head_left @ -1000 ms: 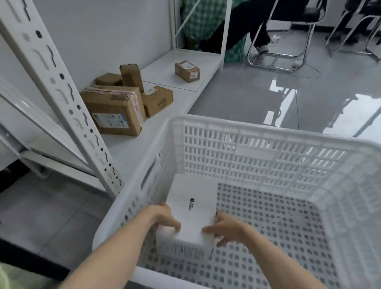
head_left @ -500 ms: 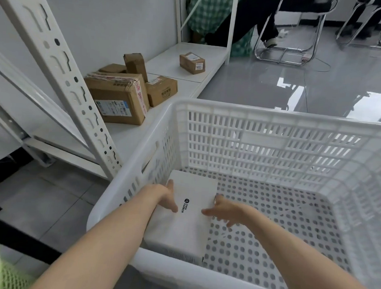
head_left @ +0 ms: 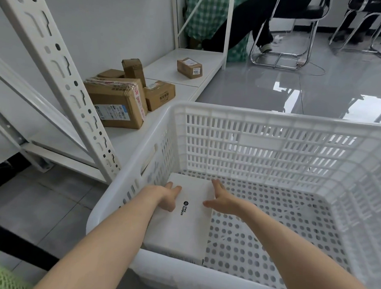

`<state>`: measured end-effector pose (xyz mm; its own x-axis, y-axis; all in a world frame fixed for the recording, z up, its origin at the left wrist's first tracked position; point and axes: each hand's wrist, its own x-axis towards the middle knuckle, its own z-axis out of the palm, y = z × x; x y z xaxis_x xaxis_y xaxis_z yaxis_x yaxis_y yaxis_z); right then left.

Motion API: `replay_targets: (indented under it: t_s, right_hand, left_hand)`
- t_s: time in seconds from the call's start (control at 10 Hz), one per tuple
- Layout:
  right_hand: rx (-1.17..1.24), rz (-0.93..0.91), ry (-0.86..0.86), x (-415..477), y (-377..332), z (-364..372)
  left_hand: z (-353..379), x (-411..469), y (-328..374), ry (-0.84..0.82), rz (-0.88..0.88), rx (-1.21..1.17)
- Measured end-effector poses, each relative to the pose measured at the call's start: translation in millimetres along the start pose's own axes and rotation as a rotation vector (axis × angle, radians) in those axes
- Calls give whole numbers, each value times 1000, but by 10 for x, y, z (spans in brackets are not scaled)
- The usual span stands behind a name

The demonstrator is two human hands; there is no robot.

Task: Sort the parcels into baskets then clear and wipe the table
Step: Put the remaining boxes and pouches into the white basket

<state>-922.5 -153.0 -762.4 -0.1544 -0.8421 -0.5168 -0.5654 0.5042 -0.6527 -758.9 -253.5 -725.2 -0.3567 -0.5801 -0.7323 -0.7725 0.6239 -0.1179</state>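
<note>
The white basket [head_left: 274, 117] fills the view. A white parcel [head_left: 180, 232] lies flat on its floor at 7 o'clock, beside the left wall. The left hand [head_left: 167, 196] rests on the parcel's 9 o'clock edge and the right hand [head_left: 222, 201] on its 3 o'clock edge, each grip released, fingers straight.

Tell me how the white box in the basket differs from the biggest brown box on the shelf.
The white box is white with a black logo; the big brown box is taped cardboard with a shipping label. The white box lies flat in the basket; the big brown box sits on the shelf. Both are closed rectangular parcels.
</note>
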Motion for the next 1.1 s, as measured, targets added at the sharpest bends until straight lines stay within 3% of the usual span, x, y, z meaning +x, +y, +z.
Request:
replay_targets:
  t_s: [0.2,0.4,0.6,0.8,1.0,1.1]
  right_hand:
    - [119,50,-19,16,39,-92]
    - [90,39,10,20,32,-131]
    - [67,42,50,3,29,-178]
    - [-270,17,-17,-54,-5,-43]
    - [-438,-13,11,-62,-73,4]
    - [-592,-62,122,-159,-5,-22]
  left_hand:
    - [39,-24,32,114,-20,-45]
    - [-31,-80,23,30,-49,36]
    - [-27,4,43,155,80,21]
    - [-12,70,52,73,141,29]
    - [-22,66,29,171,166,15]
    - [-15,10,36,295,201,65]
